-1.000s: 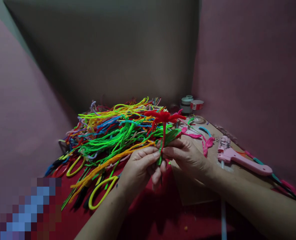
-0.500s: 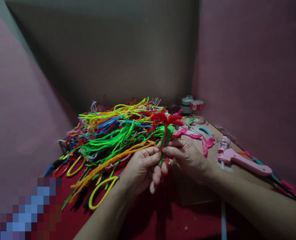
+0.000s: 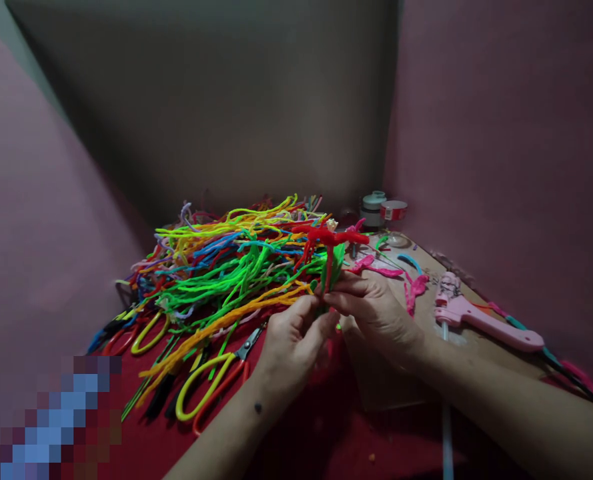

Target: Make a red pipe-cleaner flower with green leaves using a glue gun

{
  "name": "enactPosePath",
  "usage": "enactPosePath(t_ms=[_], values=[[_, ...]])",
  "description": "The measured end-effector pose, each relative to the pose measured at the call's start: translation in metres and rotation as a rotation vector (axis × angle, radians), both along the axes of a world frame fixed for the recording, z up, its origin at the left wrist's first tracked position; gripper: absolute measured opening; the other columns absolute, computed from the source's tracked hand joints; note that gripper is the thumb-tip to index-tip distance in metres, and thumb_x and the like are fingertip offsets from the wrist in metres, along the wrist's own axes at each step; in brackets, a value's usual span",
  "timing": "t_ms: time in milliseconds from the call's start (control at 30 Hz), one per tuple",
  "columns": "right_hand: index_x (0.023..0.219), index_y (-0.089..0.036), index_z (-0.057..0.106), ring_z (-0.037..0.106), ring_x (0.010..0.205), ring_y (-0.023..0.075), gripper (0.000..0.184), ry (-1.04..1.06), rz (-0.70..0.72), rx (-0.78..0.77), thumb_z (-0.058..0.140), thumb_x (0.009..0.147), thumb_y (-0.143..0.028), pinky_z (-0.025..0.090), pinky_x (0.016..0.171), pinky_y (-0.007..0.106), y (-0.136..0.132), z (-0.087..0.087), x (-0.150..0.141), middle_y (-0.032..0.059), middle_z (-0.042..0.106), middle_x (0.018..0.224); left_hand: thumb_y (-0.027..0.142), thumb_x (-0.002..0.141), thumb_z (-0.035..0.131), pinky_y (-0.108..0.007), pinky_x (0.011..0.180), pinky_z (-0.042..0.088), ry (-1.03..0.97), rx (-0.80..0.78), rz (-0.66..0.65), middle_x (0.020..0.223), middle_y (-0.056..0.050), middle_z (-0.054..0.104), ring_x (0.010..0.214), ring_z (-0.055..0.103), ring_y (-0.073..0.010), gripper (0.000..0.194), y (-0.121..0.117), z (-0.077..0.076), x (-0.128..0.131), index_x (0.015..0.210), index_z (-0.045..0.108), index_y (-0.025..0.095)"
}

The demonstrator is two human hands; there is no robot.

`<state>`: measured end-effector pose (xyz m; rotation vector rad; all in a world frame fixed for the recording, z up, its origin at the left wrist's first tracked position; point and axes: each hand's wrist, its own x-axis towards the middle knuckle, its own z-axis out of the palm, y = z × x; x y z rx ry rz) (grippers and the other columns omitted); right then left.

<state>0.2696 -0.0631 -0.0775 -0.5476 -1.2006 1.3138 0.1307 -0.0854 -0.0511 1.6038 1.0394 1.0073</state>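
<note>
Between my hands stands a pipe-cleaner flower point(image 3: 329, 239), with red petals spread flat on top, a red stem and a green leaf point(image 3: 335, 263) beside it. The thumb and fingers of my right hand point(image 3: 371, 313) pinch the stem just under the leaf. Right below, my left hand point(image 3: 296, 340) is curled with its fingers closed round the lower part of the stem, which is mostly hidden. Behind the flower lies a large heap of coloured pipe cleaners point(image 3: 226, 267), green, orange, yellow, blue and red.
Scissors with yellow and red handles point(image 3: 201, 387) lie left of my left forearm. A pink glue gun point(image 3: 496, 327) with a long glue stick rests on a board point(image 3: 391, 387) at right, near pink pipe-cleaner pieces point(image 3: 416, 290). A jar point(image 3: 373, 210) and a tape roll point(image 3: 394, 211) stand behind.
My left hand has turned over at the wrist and its fingers have curled in, uncovering more of the scissors. The flower has tipped, so its petals look flatter. My right hand keeps its pinch.
</note>
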Motion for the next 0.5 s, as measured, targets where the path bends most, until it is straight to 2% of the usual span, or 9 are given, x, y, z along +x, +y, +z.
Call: enactPosePath(t_ms=[167,333,500], values=[[0.088,-0.023,0.074,0.061,0.076,0.0149,0.016,-0.003,0.017,-0.009,0.065,0.075,-0.018,0.047,0.076,0.031,-0.004,0.001,-0.004,0.0006,0.071,0.080,0.028,0.081,0.052,-0.018,0.036,0.023,-0.060,-0.084,0.044,0.047,0.005,0.045,0.035,0.033,-0.0037,0.026,0.004,-0.004,-0.002,0.059,0.050,0.015],[0.081,-0.026,0.074,0.062,0.074,0.0161,0.015,0.017,-0.017,0.009,0.069,0.070,-0.017,0.051,0.073,0.033,-0.004,0.004,-0.004,-0.0001,0.071,0.073,0.029,0.081,0.055,-0.018,0.042,0.022,-0.223,-0.159,-0.081,0.050,0.004,0.045,0.043,0.032,-0.0044,0.023,0.006,-0.003,-0.007,0.063,0.053,0.014],[0.092,-0.024,0.071,0.063,0.076,0.0168,0.027,-0.066,0.163,0.050,0.070,0.067,-0.015,0.052,0.074,0.035,-0.005,0.011,0.009,0.0015,0.071,0.086,0.027,0.077,0.060,-0.019,0.043,0.021,-0.372,-0.229,-0.203,0.050,0.004,0.043,0.045,0.033,-0.0048,0.014,0.003,-0.003,-0.011,0.071,0.057,0.014]])
